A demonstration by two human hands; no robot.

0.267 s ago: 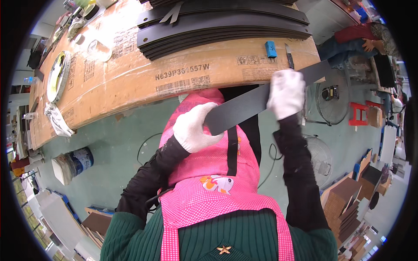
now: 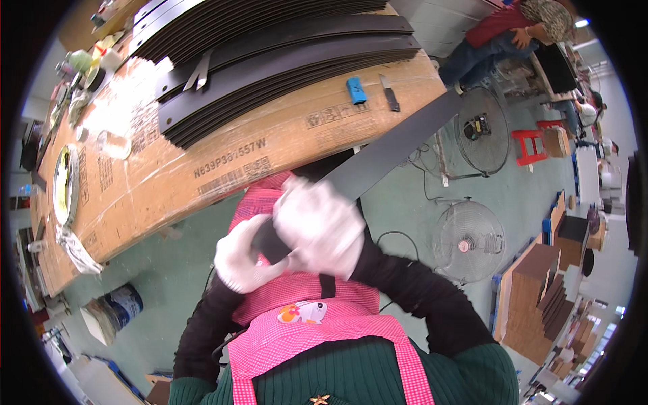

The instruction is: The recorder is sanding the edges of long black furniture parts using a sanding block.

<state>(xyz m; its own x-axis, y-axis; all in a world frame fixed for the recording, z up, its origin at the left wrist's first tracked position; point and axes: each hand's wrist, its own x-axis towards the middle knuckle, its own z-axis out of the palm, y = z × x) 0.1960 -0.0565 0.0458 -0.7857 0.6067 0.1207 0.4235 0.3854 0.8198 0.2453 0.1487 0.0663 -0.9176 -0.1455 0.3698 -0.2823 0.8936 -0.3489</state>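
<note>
A long, flat dark-grey strip (image 2: 405,138) slants from my lap up toward the right, past the table's near edge. Its lower end sits in my left hand (image 2: 243,260), white-gloved, with thumb and fingers closed round it. Just above, my right hand (image 2: 320,226), also gloved and blurred by motion, wraps over the strip close to the left one. The strip's surface under the right palm is hidden. Beyond it, stacked dark strips (image 2: 290,74) lie on the cardboard-covered table (image 2: 229,179), with a V-shaped silver piece (image 2: 199,71) on top.
A blue block (image 2: 356,90) and a knife (image 2: 389,94) lie near the table's right end. A tape roll (image 2: 65,185) is at the left. Fans (image 2: 467,241), a red stool (image 2: 528,146) and a bucket (image 2: 123,305) stand on the floor. Another person (image 2: 496,30) is at upper right.
My right hand has slid down the strip toward my left hand. The view has turned, so the table and stacks appear shifted left and more tilted.
</note>
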